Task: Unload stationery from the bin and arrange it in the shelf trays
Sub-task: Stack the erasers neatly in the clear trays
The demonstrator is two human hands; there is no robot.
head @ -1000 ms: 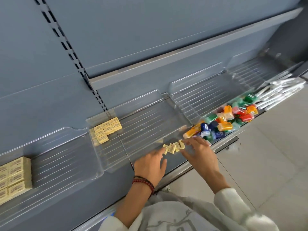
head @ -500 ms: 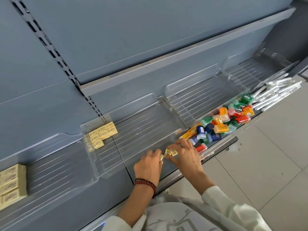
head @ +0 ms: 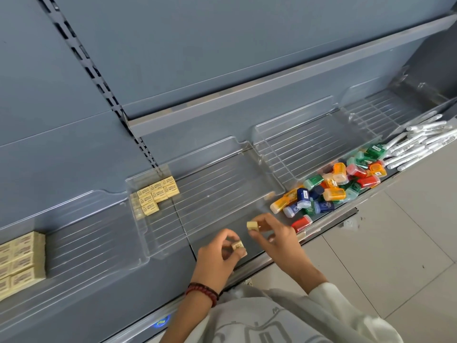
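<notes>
My left hand [head: 217,256] pinches small cream erasers [head: 238,245] in its curled fingers. My right hand [head: 274,236] pinches another small cream eraser [head: 252,225] at its fingertips. Both hands hover at the front edge of a clear plastic shelf tray [head: 222,194]. At that tray's back left corner lies a neat group of several cream erasers [head: 155,194]. The bin is not in view.
A stack of larger cream erasers [head: 22,261] fills the far left tray. Several coloured plastic sharpeners [head: 329,191] lie heaped in the tray to the right, with white pens [head: 420,144] beyond. Tiled floor [head: 395,243] lies right of the shelf.
The hands have drawn apart and back toward me. The row of erasers they held together is now split, some in the left hand, one in the right.
</notes>
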